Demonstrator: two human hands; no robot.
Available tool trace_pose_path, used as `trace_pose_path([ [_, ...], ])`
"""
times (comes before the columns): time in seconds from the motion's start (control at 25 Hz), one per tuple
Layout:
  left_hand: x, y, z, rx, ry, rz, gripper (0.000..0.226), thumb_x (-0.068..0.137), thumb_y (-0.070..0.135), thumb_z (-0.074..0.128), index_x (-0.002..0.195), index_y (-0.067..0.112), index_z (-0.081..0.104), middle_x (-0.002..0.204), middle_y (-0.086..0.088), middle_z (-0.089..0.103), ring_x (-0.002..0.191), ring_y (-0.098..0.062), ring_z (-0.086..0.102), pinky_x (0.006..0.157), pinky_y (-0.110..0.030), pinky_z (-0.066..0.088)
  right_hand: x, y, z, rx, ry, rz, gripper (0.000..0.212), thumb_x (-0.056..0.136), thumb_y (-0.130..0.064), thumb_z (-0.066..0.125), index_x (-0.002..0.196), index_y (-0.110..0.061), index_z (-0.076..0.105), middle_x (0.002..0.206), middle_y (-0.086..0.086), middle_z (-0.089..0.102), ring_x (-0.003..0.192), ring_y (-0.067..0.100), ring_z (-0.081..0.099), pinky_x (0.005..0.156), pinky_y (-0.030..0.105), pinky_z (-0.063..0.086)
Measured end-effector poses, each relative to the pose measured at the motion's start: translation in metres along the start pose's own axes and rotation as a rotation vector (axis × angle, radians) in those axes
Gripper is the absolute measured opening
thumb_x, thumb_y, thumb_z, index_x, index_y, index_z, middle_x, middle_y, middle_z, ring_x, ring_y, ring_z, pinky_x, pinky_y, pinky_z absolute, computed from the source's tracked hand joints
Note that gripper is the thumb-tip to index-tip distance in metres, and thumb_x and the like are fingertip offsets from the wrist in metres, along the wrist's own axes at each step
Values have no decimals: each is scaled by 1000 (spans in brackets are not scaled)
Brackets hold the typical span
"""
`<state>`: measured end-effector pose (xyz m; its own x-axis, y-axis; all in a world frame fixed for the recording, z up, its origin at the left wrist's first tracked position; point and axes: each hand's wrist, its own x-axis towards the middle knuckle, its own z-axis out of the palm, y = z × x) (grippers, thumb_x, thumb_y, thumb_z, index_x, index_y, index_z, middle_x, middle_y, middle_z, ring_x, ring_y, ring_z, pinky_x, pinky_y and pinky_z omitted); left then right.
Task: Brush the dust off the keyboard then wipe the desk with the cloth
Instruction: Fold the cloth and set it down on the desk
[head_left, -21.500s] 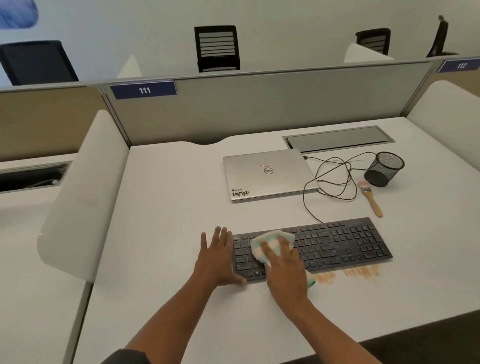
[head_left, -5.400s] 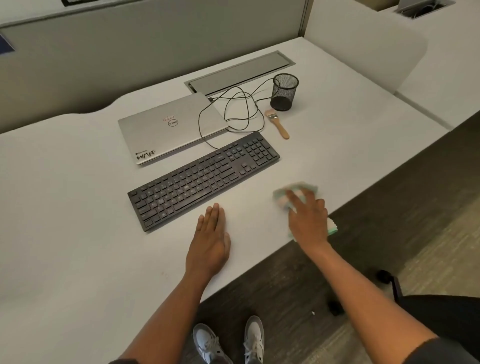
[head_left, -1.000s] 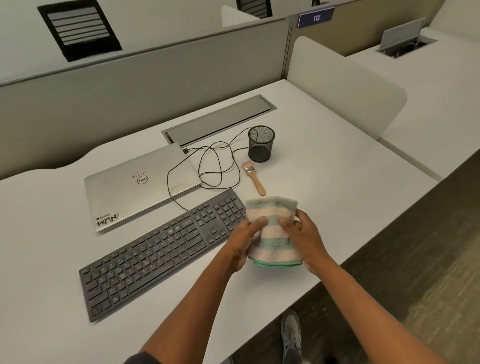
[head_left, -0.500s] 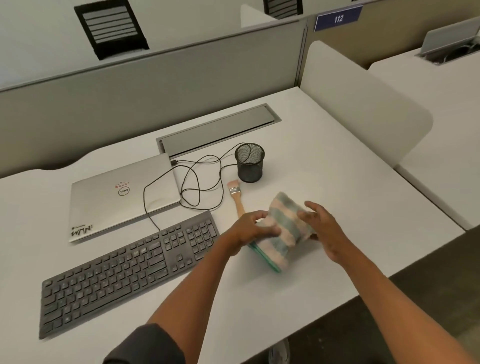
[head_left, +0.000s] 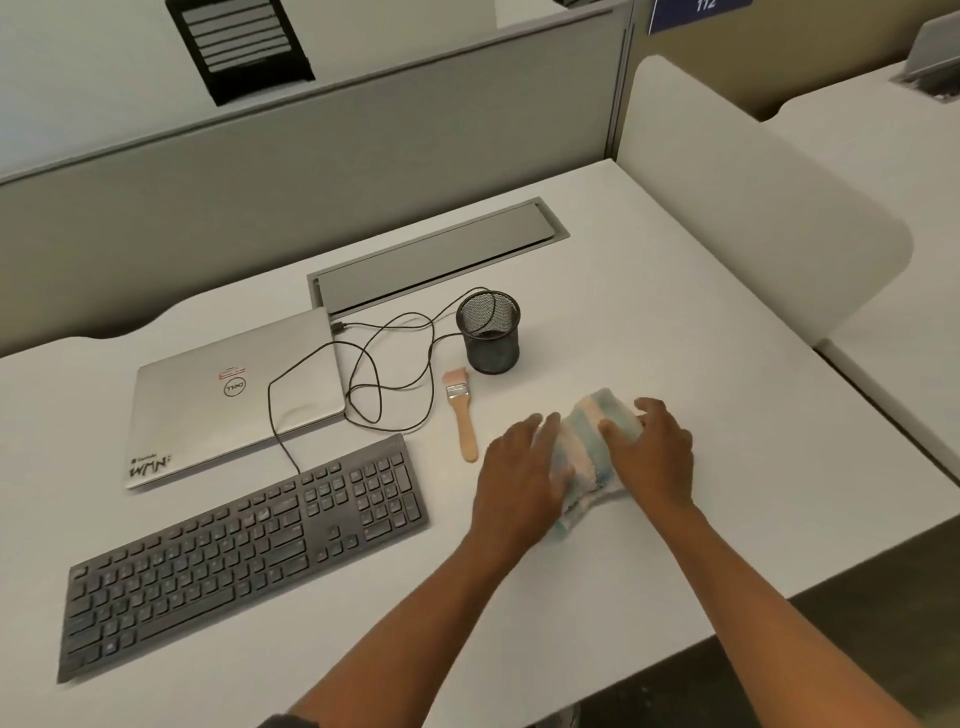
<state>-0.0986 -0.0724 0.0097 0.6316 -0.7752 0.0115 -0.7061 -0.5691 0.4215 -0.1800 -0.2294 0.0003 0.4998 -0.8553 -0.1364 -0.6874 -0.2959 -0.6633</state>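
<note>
Lowered since a moment ago, our cloth now lies on the worktop, right of the keyboard and brush; our left hand and right hand press it, fingers nearly flat.

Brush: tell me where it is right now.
In the head view the brush lies flat on the desk, just in front of the mesh pen cup, right of the keyboard and left of the cloth.
</note>
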Motion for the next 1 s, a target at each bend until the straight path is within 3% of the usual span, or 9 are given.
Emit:
trace_pose_path([
  [0.08,-7,8,20,75,-36,48,62,103,41,44,158,20,26,166,-11,22,152,-32,21,123,-48,18,-2,1,3,-125,61,-244,54,91,-40,67,138,-18,52,133,8,59,119,34,53,95,47,45],
  [0.16,-8,6,34,115,-44,40,60,105,40,38,160,23,20,169,-10,12,155,-32,10,125,-49,5,-5,10,10,-174,16,-415,52,93,-42,60,139,-20,53,137,6,57,118,32,55,94,46,47],
  [0.28,-15,-4,47,111,-14,77,63,105,36,37,162,25,13,170,-6,5,157,-29,3,123,-47,-3,-11,26,20,-323,-2,-432,57,93,-53,37,137,-23,57,137,5,58,113,31,59,87,45,51],
  [0.48,-15,-7,45,84,-52,75,63,106,43,34,162,28,11,170,-2,-1,156,-24,-7,124,-48,-6,-13,20,20,-365,21,-430,57,92,-53,35,131,-23,63,132,6,62,113,32,59,86,47,50],
  [0.56,-12,-11,35,44,-42,87,61,106,44,34,161,25,15,170,-3,4,157,-23,-2,126,-48,0,-10,7,18,-328,65,-452,53,92,-53,39,128,-22,63,130,3,63,118,30,55,91,47,47],
  [0.64,-9,-18,22,-44,45,39,59,106,40,39,159,17,26,168,-5,19,154,-23,15,125,-44,16,-8,-11,22,-271,78,-513,45,92,-46,45,121,-21,67,122,1,66,121,29,54,95,46,44],
  [0.8,5,-43,0,-65,257,-234,50,98,25,57,143,7,49,138,-15,53,120,-34,52,98,-47,49,-4,-48,48,-183,19,-665,30,88,-30,50,96,-17,75,93,2,74,115,37,59,94,41,39],
  [0.88,12,-55,-7,-24,225,-358,49,95,25,59,139,5,49,126,-17,54,111,-36,53,90,-47,49,-5,-66,61,-202,-107,-675,22,86,-22,59,99,-15,75,94,6,73,112,36,59,93,40,41],
  [1.0,18,-63,-15,23,117,-507,37,95,30,58,124,7,51,120,-15,52,109,-33,53,87,-42,46,-8,-84,76,-268,-371,-667,31,93,-22,60,123,-16,67,115,8,68,114,31,56,96,40,42],
])
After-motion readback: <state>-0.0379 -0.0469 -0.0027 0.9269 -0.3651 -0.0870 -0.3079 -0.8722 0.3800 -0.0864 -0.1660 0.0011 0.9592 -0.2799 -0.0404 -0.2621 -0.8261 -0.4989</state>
